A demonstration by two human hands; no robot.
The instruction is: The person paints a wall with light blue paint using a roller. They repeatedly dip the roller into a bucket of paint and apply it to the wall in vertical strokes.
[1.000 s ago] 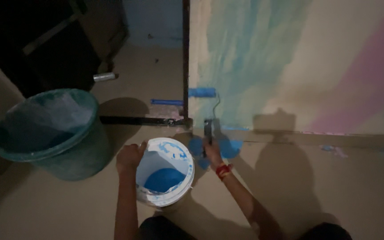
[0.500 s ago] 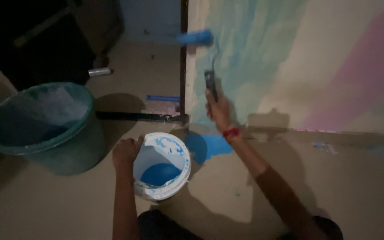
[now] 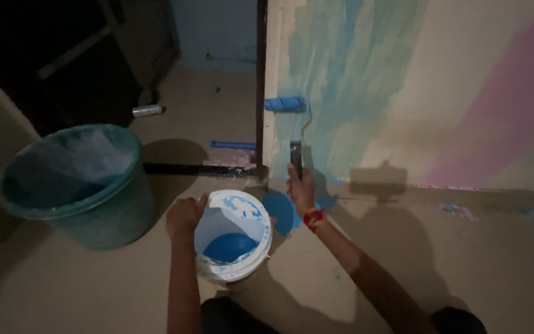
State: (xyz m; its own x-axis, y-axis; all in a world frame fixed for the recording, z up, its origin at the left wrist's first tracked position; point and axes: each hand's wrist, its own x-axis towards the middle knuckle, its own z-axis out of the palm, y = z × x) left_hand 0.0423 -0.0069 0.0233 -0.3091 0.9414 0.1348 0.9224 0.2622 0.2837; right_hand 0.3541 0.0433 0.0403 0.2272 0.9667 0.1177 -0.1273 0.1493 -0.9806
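My right hand [image 3: 301, 188], a red band at its wrist, grips the dark handle of a paint roller [image 3: 284, 104]. The roller's blue sleeve lies against the lower wall [image 3: 403, 93], inside a patch of fresh blue streaks near the wall's left edge. My left hand [image 3: 185, 215] holds the rim of a small white bucket [image 3: 261, 222] that stands on the floor in front of me, with blue paint in its bottom and blue smears on its inner wall.
A large green tub [image 3: 72, 185] stands at the left. A blue paint spill [image 3: 277, 211] marks the floor by the bucket. A dark door frame [image 3: 259, 80] edges the wall, with a dark bar [image 3: 193, 169] across the threshold. A metal can [image 3: 147, 111] lies beyond.
The roller has come back down the wall from its higher position half a second ago, after rising from low near the floor. My left hand has stayed on the bucket's rim.
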